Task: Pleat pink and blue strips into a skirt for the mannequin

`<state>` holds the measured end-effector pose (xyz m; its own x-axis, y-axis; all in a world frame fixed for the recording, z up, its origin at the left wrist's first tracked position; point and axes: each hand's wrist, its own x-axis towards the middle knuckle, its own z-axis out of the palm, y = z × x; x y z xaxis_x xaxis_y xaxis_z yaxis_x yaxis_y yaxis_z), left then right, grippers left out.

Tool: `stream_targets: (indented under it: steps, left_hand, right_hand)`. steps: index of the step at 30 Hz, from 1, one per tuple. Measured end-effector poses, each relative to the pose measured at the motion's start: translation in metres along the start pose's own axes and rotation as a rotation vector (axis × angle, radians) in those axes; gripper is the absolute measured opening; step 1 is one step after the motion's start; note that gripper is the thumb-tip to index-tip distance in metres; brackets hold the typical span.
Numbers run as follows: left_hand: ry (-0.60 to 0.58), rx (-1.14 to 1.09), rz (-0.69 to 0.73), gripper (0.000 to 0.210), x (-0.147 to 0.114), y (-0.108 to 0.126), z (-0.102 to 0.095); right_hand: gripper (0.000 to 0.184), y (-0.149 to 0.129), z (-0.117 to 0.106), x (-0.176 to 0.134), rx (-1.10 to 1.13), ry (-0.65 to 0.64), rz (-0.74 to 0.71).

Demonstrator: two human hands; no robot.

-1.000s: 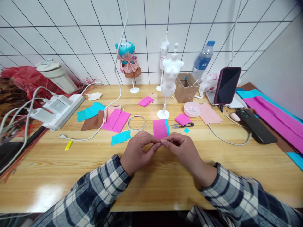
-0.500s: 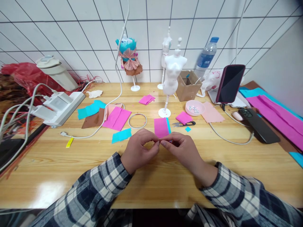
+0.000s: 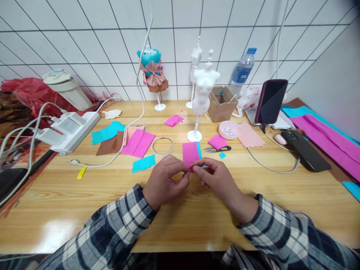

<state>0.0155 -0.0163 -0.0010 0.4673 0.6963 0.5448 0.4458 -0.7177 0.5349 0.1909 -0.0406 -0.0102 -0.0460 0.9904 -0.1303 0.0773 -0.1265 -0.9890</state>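
Note:
Both hands meet over the front middle of the table. My left hand (image 3: pixel 166 180) is closed, its thumb and forefinger pinching one end of a tiny pink piece (image 3: pixel 191 170), perhaps paper. The other end is between the thumb and forefinger of my right hand (image 3: pixel 215 175), also closed. Fingers cover most of the piece. Just beyond lies a magenta crepe paper sheet (image 3: pixel 190 153) with a blue strip along its right edge. A pair of black thread snips (image 3: pixel 218 149) rests to the right, touching a folded magenta piece (image 3: pixel 217 141). A white mini dress form (image 3: pixel 203 88) stands behind.
Left lie a metal ring (image 3: pixel 163 146), a blue paper piece (image 3: pixel 143 164), several coloured sheets and a white cable crossing them. A pink bowl (image 3: pixel 238 131) of small shiny beads, a cardboard box (image 3: pixel 221 107) and phones (image 3: pixel 305 152) stand right. A power strip (image 3: pixel 75 131) sits far left.
My fingertips have drawn slightly apart, and a bit of the pink piece shows between them. The whole view has shifted slightly downward.

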Motion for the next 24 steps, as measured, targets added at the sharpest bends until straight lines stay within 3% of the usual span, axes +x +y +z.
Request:
stream_targets:
  steps: [4, 8, 12, 18, 24]
  left_hand:
    - [-0.001, 0.019, 0.033, 0.010, -0.0006, -0.0004, 0.0004]
    - [-0.003, 0.021, 0.052, 0.010, -0.0005, 0.0006, 0.0001]
    - [-0.004, -0.013, 0.047, 0.011, -0.0003, 0.0010, 0.0006]
    - [0.013, -0.064, 0.072, 0.013, -0.0013, -0.0002, 0.0007]
    - [0.063, -0.087, 0.118, 0.014, -0.0003, 0.0020, -0.0017]
  right_hand:
    - [0.014, 0.0001, 0.0021, -0.0011, -0.187, 0.057, -0.169]
    - [0.012, 0.0015, 0.0038, 0.0000, -0.225, 0.055, -0.155]
    - [0.010, -0.0005, 0.0048, 0.0008, -0.115, 0.012, -0.055]
    - [0.019, -0.0026, 0.0063, 0.0016, 0.213, -0.173, 0.229]
    - [0.022, -0.0061, 0.0050, 0.0013, 0.455, -0.215, 0.387]
